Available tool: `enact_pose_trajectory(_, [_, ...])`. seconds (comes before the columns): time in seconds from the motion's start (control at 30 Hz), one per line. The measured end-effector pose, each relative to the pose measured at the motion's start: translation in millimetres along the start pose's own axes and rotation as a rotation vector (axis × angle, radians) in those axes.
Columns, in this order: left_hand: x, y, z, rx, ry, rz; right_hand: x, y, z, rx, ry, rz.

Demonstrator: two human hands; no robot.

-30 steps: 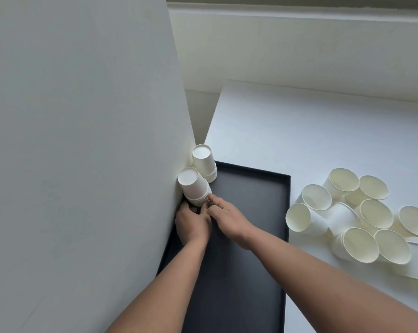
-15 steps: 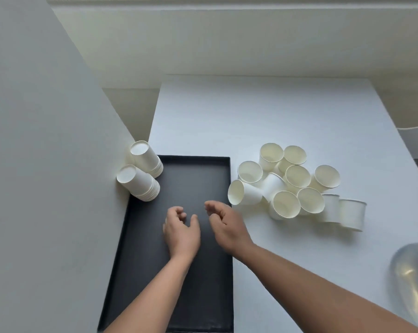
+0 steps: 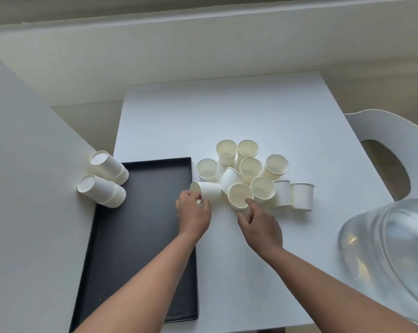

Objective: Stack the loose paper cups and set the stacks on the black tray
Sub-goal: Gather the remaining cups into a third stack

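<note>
A black tray [image 3: 140, 248] lies on the left side of the white table [image 3: 227, 111]. Two stacks of upside-down paper cups [image 3: 109, 167] [image 3: 101, 191] stand at its far left corner, leaning against a white panel. Several loose white cups [image 3: 250, 167] are clustered right of the tray, some upright, some tipped over. My left hand [image 3: 194, 213] grips the mouth of a cup lying on its side [image 3: 210, 190] by the tray's right edge. My right hand [image 3: 259, 225] pinches the near rim of a tilted cup [image 3: 239, 194] with index finger and thumb.
A tall white panel [image 3: 22, 200] walls off the left side, right against the tray. A clear domed plastic object [image 3: 390, 248] sits at the table's near right corner. A white chair back [image 3: 386, 133] stands beyond the right edge.
Both hands left the stacks at the tray's far left corner and moved right to the loose cups. My view swung right as well. Each hand now holds a cup.
</note>
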State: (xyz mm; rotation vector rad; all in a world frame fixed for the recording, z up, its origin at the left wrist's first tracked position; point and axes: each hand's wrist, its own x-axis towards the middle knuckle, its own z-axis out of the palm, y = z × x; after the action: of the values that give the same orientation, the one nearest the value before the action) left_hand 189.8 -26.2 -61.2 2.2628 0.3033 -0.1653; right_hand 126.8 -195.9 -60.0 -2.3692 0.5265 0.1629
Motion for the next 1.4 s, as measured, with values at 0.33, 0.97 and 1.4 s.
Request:
enact_pose_trajectory(0.33, [-45, 1, -16, -0.136, 0.020, 0.024, -13, 17, -11, 0.097, -0.059, -0.093])
enact_pose_trajectory(0.97, [-64, 41, -31, -0.080, -0.495, 0.290, -38, 27, -14, 0.188, -0.102, -0.236])
enact_pose_trajectory(1.4, [-72, 28, -6, 0.101, -0.650, 0.180, -44, 25, -13, 0.245, -0.214, -0.360])
